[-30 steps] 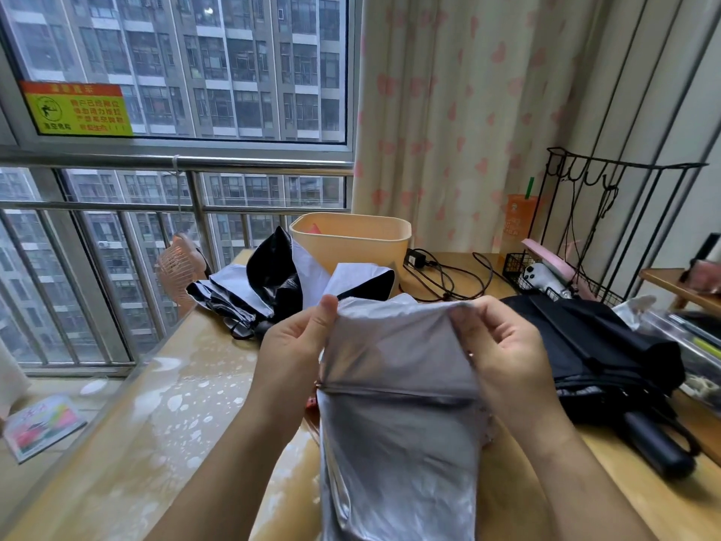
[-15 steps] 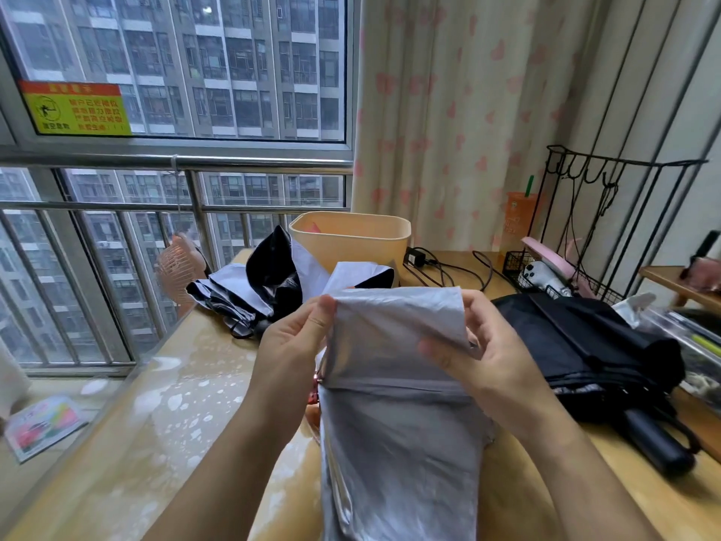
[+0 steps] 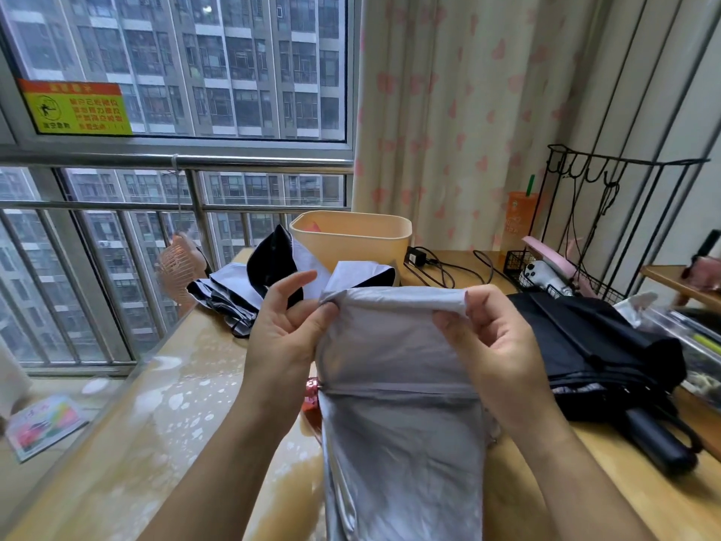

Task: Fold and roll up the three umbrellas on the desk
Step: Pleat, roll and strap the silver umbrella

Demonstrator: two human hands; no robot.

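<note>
From the head camera, the silver umbrella (image 3: pixel 398 423) is held up in front of the person, over the near part of the desk (image 3: pixel 175 423). The left hand (image 3: pixel 285 337) pinches the top left corner of its cloth, and one finger sticks out free. The right hand (image 3: pixel 499 345) has its fingers curled tight on the top right edge. A silver and black umbrella (image 3: pixel 234 290) lies loose at the back, near the yellow tub (image 3: pixel 351 244). A black umbrella (image 3: pixel 597 345) lies on the right side of the desk. I think the person is pulling one flap flat before rolling. The cloth looks shiny and slippery, so it could slide out of a pinch and the fold would flop open. If one hand pulls harder, the flap could go crooked and the roll would come out lumpy.
</note>
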